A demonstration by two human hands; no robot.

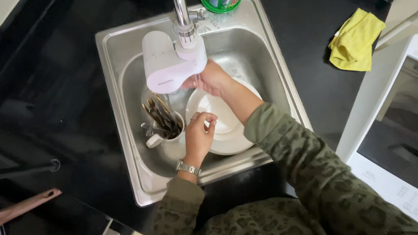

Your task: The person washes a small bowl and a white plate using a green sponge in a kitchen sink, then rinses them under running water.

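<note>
White plate sits tilted in the steel sink, gripped at its far rim by the right hand under the tap filter; left hand pinches its near edge, a mug of cutlery just left of it

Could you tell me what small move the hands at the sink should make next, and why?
Probably turn the white plate slightly under the tap filter: the right hand grips its far rim beneath the outlet, and the left hand touches its near side.
</note>
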